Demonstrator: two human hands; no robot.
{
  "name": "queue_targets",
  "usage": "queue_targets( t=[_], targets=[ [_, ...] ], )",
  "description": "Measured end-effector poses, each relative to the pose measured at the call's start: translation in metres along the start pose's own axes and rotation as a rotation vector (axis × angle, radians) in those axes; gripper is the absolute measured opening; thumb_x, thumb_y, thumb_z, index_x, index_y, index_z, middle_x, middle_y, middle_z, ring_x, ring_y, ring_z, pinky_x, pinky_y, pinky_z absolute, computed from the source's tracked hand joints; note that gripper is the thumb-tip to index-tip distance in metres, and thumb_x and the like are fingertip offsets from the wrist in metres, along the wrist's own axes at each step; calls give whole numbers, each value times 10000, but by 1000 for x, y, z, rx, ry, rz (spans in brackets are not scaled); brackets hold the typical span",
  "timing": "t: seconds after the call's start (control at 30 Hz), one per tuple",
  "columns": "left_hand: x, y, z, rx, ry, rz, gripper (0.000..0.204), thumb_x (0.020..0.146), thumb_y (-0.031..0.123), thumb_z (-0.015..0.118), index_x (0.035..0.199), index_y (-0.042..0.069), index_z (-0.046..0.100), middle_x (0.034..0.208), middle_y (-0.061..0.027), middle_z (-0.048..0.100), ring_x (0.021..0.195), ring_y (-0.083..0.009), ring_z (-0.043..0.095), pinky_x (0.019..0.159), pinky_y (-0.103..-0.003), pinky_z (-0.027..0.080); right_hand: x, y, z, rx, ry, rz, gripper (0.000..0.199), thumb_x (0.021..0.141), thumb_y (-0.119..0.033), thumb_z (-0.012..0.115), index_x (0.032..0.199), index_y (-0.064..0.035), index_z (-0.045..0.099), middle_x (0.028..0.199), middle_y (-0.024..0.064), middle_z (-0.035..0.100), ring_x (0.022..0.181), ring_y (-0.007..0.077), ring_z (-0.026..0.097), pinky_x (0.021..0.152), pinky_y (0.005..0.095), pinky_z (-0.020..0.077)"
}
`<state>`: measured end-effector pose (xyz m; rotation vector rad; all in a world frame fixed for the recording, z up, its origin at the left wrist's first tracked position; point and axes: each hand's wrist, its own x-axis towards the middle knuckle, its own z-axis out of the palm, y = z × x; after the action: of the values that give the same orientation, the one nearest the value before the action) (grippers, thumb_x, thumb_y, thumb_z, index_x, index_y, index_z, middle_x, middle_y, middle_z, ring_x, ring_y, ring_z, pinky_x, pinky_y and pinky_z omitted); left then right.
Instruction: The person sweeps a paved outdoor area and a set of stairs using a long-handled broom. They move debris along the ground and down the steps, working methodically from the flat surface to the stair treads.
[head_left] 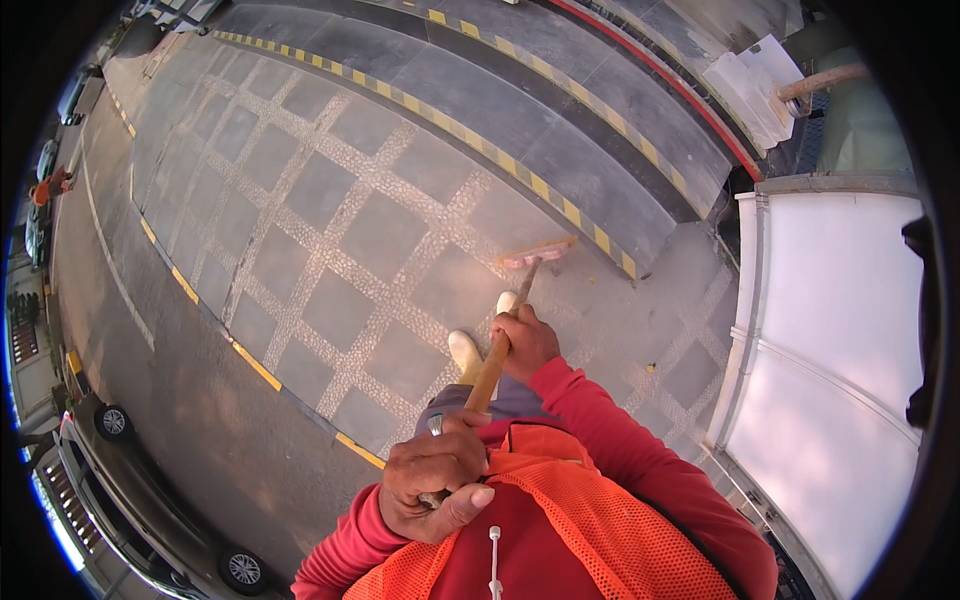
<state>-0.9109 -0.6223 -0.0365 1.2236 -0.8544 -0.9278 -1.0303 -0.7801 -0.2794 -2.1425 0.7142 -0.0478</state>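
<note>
Far left I've got a dark car [165, 500] on the road. Next, the left hand [437, 477], fingers curled tight around the top of the broom [490, 374], then the right hand [528, 343] wrapped closed lower down. Broom head [522, 260]'s just past the pale boots [464, 354], near a striped step edge [571, 213]. White wall [840, 320] far right.

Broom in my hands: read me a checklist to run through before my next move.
1. Left hand closed around the upper end of the broom handle: ok.
2. Right hand closed around the handle farther down: ok.
3. Boots apart from the broom head: ok.
4. Broom head clear of the black-and-yellow striped step edge: cannot tell; its right end looks close.
5. Dark car well away from the broom head: ok.
</note>
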Motion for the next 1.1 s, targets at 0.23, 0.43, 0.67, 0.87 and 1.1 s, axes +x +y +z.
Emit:
queue_targets(
  t=[0.23, 0.43, 0.67, 0.87, 1.1],
  targets=[
    [-8, -50, -8, 339, -43, 23, 301, 898, 114, 807, 694, 79, 587, 719, -33, 585, 744, -209, 612, 1182, -532, 352, 94, -14, 74, 103, -75, -98, 87, 942, -212, 704, 1010, -168, 674, 997, 125, 585, 897, 369, 680, 792, 471, 561],
    [-4, -116, 1, 86, -181, -50, 300, 985, 92, 722, 753, 57, 534, 757, -35, 554, 797, -214, 591, 1238, -553, 247, 59, 68, 62, -48, -114, 97, 84, 921, -212, 725, 973, -196, 661, 1055, 125, 621, 928, 370, 699, 772, 470, 574],
    [-23, -12, -10, -19, -287, 27, 310, 980, 58, 721, 734, 51, 532, 744, -43, 520, 732, -233, 580, 1235, -572, 243, -12, 16, 47, 12, 183, -17, 99, 922, -235, 735, 978, -175, 680, 1007, 131, 623, 876, 391, 689, 755, 502, 585],
    [-15, -53, -10, 380, -449, -86, 300, 968, 86, 735, 733, 55, 553, 696, -43, 506, 729, -262, 580, 1217, -575, 292, 51, 13, 88, 95, 38, 54, 163, 975, -326, 669, 1078, -199, 664, 1108, 138, 625, 936, 389, 692, 825, 492, 575],
    [37, -87, 33, 28, -565, -166, 294, 977, 43, 715, 736, 78, 551, 736, 5, 568, 801, -177, 629, 1241, -502, 224, -24, 113, 43, 42, 204, 273, 167, 993, -326, 615, 1076, -195, 674, 1208, 155, 623, 970, 386, 716, 852, 502, 586]
  ],
)
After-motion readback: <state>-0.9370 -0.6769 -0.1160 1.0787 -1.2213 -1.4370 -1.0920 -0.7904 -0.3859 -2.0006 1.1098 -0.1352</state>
